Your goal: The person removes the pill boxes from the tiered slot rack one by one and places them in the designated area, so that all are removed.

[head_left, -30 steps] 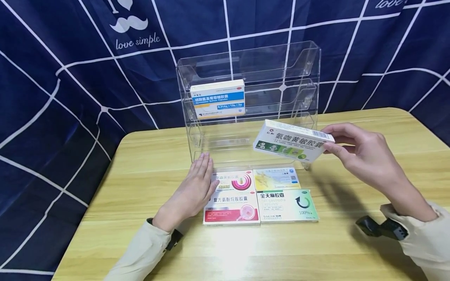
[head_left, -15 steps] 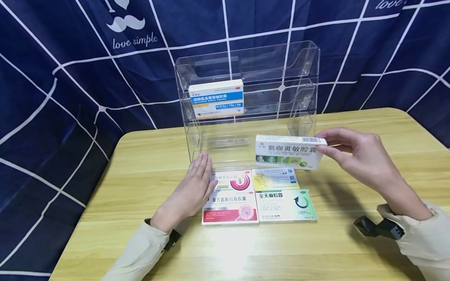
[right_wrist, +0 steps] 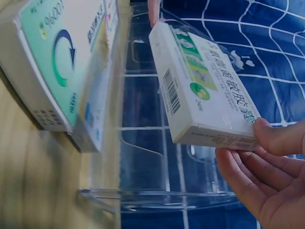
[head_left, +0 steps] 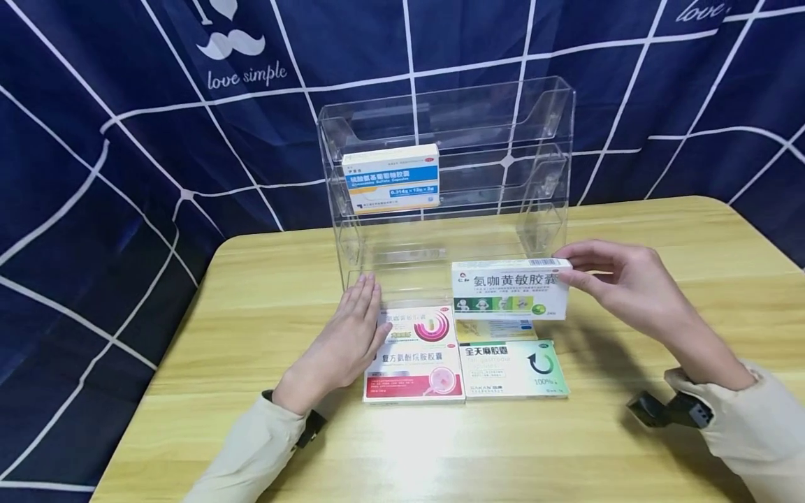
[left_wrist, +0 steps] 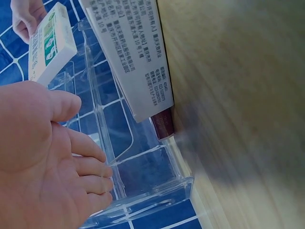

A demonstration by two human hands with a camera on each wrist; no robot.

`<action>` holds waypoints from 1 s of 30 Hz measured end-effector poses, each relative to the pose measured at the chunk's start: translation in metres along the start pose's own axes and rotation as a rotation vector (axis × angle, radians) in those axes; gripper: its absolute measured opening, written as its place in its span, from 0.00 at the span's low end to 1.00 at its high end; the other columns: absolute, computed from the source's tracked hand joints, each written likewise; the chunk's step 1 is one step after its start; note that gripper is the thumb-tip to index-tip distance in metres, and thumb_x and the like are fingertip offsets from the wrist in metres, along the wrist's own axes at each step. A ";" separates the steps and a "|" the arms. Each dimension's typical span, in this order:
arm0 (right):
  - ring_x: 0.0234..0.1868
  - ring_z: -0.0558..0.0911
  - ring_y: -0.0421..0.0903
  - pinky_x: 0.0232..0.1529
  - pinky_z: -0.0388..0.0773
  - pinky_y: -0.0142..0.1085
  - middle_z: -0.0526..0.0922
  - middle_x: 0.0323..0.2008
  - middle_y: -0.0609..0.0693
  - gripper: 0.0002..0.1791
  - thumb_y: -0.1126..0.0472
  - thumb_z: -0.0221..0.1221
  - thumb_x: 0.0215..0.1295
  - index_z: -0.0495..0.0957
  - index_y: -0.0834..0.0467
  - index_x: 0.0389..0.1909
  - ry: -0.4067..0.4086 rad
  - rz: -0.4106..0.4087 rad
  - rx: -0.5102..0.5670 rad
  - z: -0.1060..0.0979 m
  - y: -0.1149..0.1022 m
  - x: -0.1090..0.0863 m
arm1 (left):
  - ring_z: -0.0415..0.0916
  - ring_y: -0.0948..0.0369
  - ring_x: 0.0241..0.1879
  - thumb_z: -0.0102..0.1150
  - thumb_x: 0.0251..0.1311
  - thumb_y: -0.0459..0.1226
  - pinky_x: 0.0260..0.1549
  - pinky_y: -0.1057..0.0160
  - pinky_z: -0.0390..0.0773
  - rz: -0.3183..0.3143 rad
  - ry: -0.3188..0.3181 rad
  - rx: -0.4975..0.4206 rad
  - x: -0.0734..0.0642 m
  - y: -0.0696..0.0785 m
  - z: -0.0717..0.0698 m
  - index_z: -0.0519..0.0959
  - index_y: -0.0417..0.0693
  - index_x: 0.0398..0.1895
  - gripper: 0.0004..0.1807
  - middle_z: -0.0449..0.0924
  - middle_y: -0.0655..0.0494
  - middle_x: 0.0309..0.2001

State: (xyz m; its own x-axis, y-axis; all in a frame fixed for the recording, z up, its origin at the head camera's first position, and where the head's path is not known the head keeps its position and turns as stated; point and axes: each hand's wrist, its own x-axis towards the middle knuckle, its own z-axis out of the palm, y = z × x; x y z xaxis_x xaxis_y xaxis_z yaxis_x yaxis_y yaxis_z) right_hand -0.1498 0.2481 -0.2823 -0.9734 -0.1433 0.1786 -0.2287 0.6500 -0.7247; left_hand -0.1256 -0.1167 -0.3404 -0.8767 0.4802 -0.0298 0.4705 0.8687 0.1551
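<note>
My right hand [head_left: 635, 293] pinches the right end of a white medicine box with a green picture strip [head_left: 509, 290]. It holds the box upright, face toward me, before the lower right of a clear acrylic rack [head_left: 553, 126]. In the right wrist view, the thumb lies on the front of this medicine box [right_wrist: 200, 90] and the fingers are behind it. My left hand [head_left: 342, 335], fingers extended, rests at the rack's lower left front corner, beside the flat boxes. The held box partly covers a yellow-and-blue medicine box [head_left: 497, 329] in the head view.
A blue-and-white medicine box [head_left: 391, 180] stands in the rack's middle tier, at left. Before the rack, a box with a pink ring [head_left: 415, 325], a red-and-white box [head_left: 415, 388] and a green-and-white box [head_left: 516, 370] lie on the wooden table [head_left: 251, 314]. A navy curtain [head_left: 465, 42] hangs behind.
My right hand has lowered the white-and-green medicine box toward me and levelled it from its tilt. It now overlaps the yellow-and-blue box. The left hand has stayed in place.
</note>
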 end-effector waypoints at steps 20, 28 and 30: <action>0.36 0.83 0.30 0.31 0.77 0.24 0.87 0.36 0.41 0.18 0.57 0.64 0.63 0.79 0.62 0.51 -0.128 0.063 0.038 -0.005 0.025 -0.012 | 0.32 0.46 0.75 0.33 0.76 0.47 0.72 0.51 0.39 -0.006 -0.005 -0.021 0.000 -0.001 -0.003 0.47 0.29 0.73 0.35 0.39 0.35 0.75; 0.37 0.83 0.32 0.32 0.79 0.28 0.87 0.38 0.45 0.17 0.58 0.62 0.65 0.79 0.62 0.52 -0.170 0.070 0.060 -0.002 0.030 -0.017 | 0.32 0.46 0.75 0.32 0.76 0.47 0.72 0.51 0.38 -0.008 -0.015 -0.023 -0.001 -0.001 -0.002 0.47 0.29 0.73 0.34 0.38 0.35 0.75; 0.37 0.83 0.32 0.33 0.79 0.29 0.87 0.39 0.47 0.17 0.57 0.62 0.65 0.79 0.61 0.52 -0.170 0.080 0.050 -0.002 0.030 -0.018 | 0.32 0.46 0.75 0.32 0.76 0.46 0.72 0.51 0.38 -0.008 -0.013 -0.021 -0.001 -0.001 -0.002 0.47 0.29 0.73 0.34 0.38 0.35 0.75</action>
State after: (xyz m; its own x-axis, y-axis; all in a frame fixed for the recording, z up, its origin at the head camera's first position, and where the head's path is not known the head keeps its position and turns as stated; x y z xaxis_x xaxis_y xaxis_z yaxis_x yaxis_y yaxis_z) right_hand -0.1389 0.2714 -0.3058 -0.9755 -0.2200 0.0072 -0.1471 0.6270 -0.7650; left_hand -0.1256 -0.1181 -0.3389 -0.8787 0.4753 -0.0439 0.4615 0.8696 0.1756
